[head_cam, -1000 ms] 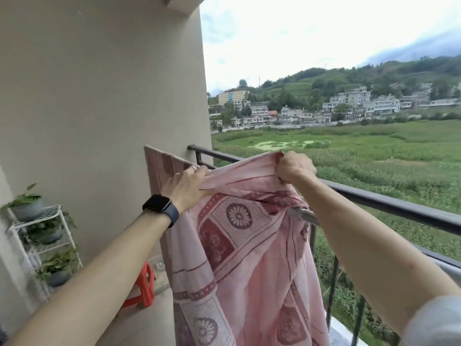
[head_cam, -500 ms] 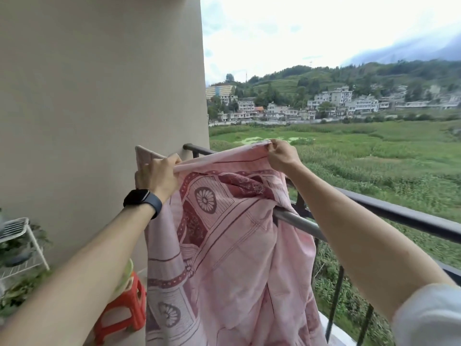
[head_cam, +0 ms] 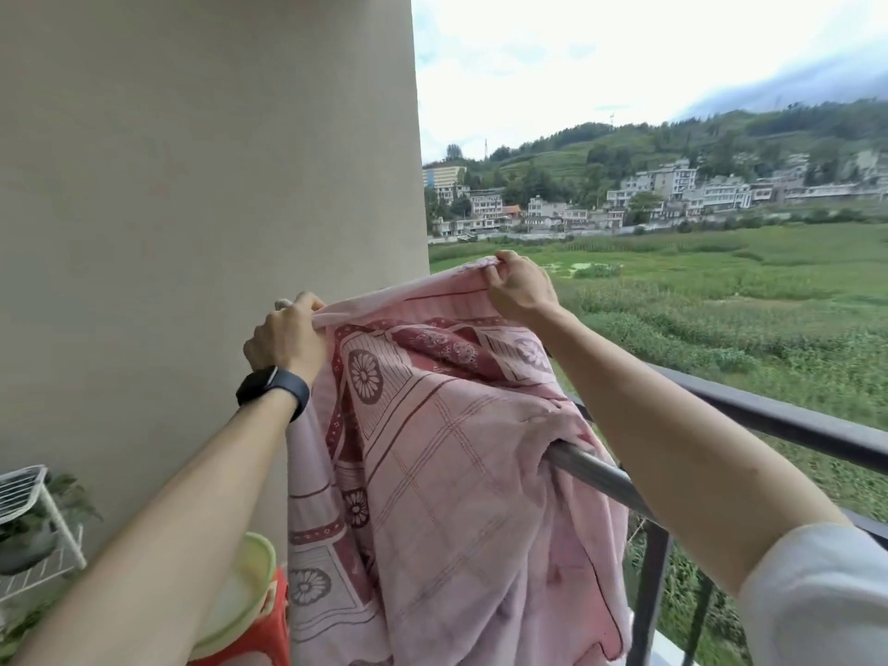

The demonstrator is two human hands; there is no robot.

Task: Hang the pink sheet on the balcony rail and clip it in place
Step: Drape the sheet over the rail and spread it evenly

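Observation:
The pink sheet (head_cam: 447, 454), patterned with dark red flower medallions and lines, hangs in front of me with its top edge stretched between both hands. My left hand (head_cam: 286, 336), with a black watch on the wrist, grips the top edge near the wall. My right hand (head_cam: 521, 286) pinches the same edge farther right and a little higher. The sheet's lower folds drape over a silver bar (head_cam: 593, 471) just inside the dark balcony rail (head_cam: 788, 420). No clip is in view.
A beige wall (head_cam: 206, 185) stands close on the left. Below left are a white wire plant rack (head_cam: 33, 516), a red stool (head_cam: 259, 636) and a pale green basin (head_cam: 240, 598) on it. Beyond the rail lie green fields and distant buildings.
Both hands have lifted the sheet's top edge higher and spread it wider. The view has shifted, so the stool and basin now show at lower left.

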